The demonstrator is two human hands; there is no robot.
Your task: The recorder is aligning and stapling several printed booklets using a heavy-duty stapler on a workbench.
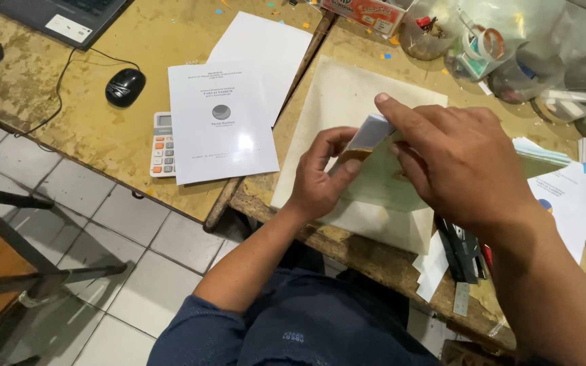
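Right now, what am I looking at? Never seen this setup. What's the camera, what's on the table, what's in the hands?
There is one picture, from a camera worn on a person's head, looking down at their own bare hands; no machine is involved. The left hand and right hand share a grip on a small stack of white sheets over a pale green sheet. Beneath lies a cream board on a worn wooden table. To the left: a printed white document, a calculator, a black mouse. A black stapler lies near the right wrist.

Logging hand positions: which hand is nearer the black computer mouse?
Left. The left hand lies closer to the black computer mouse; the right hand is farther right.
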